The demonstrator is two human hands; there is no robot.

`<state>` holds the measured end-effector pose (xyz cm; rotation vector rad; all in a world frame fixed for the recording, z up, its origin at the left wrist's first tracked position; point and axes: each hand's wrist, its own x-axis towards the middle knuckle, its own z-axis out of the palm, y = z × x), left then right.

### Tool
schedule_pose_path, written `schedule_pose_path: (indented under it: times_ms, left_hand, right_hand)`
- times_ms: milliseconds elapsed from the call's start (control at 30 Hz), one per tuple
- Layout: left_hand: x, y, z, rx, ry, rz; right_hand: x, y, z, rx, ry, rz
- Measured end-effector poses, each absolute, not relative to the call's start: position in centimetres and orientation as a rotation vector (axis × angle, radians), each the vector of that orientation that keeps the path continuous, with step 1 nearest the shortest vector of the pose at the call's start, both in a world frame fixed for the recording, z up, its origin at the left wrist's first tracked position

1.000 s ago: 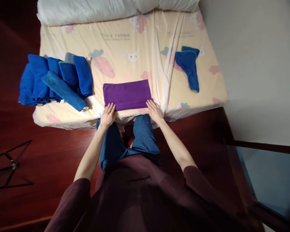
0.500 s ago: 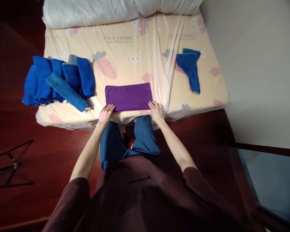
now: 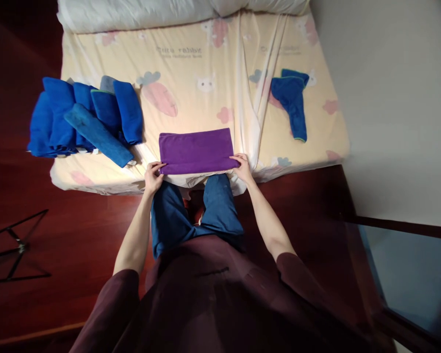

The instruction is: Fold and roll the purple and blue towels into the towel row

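At ten o'clock, blue bundles [image 3: 90,125] looked finished; our left hand [image 3: 154,177] and right hand [image 3: 243,169] pinched purple cloth [image 3: 196,149], not yet bundled.

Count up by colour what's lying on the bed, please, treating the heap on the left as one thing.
Purple: 1 (purple cloth)
Blue: 2 (heap, mostly blue with a little grey; crumpled cloth on the right)
White: 1 (quilt)
Total: 4

Purple cloth [image 3: 196,147], blue cloths [image 3: 130,115] on bed [image 3: 113,56]
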<state>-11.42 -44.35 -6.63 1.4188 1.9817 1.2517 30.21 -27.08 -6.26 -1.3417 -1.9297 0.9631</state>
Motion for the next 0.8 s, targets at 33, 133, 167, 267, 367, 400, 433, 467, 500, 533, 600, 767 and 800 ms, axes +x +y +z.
schedule_pose_path:
  times_ms: [33, 133, 167, 267, 367, 400, 433, 467, 500, 533, 600, 767, 800]
  left_hand:
    - [-11.4, -44.3, -6.7, 1.401, 1.986, 1.263]
    - [-11.4, -44.1, -6.7, 1.325, 2.002, 1.272]
    - [-11.3, -44.0, -6.7, 1.288, 2.009, 1.282]
    - [-11.1, -43.7, -6.8, 1.129, 2.051, 1.376]
    - [-10.9, -43.4, -7.3, 1.022, 2.088, 1.462]
    - [-10.9, -43.4, -7.4, 1.007, 2.093, 1.478]
    - [-10.9, -43.3, -7.6, 1.001, 2.093, 1.485]
    - [-10.9, -43.3, -7.7, 0.999, 2.089, 1.487]
    - [-10.9, -43.3, -7.8, 0.999, 2.083, 1.488]
    - [-10.9, -43.4, -7.9, 1.0, 2.077, 1.487]
    - [-10.9, -43.5, -7.8, 1.004, 2.074, 1.481]
    - [-10.8, -43.2, -7.8, 0.995, 2.1, 1.455]
    - [-10.8, -43.1, -7.8, 0.993, 2.104, 1.45]
  right_hand:
    - [30.2, -26.9, -6.3, -1.34, -1.921, 0.974]
    - [30.1, -26.7, -6.5, -1.353, -1.859, 0.996]
    - [30.0, -26.7, -6.7, -1.367, -1.829, 1.001]
    - [29.6, -26.4, -7.2, -1.401, -1.78, 0.987]
    - [29.4, -26.1, -7.7, -1.435, -1.788, 0.929]
    - [29.4, -26.0, -7.8, -1.446, -1.787, 0.915]
    - [29.4, -26.0, -7.9, -1.455, -1.782, 0.907]
    - [29.3, -26.0, -8.0, -1.459, -1.778, 0.904]
    - [29.3, -26.0, -8.0, -1.46, -1.775, 0.907]
    - [29.3, -26.0, -8.1, -1.46, -1.771, 0.912]
    - [29.3, -26.1, -8.1, -1.464, -1.762, 0.921]
    - [29.1, -26.0, -8.2, -1.49, -1.729, 0.933]
    - [29.1, -25.9, -8.1, -1.494, -1.73, 0.94]
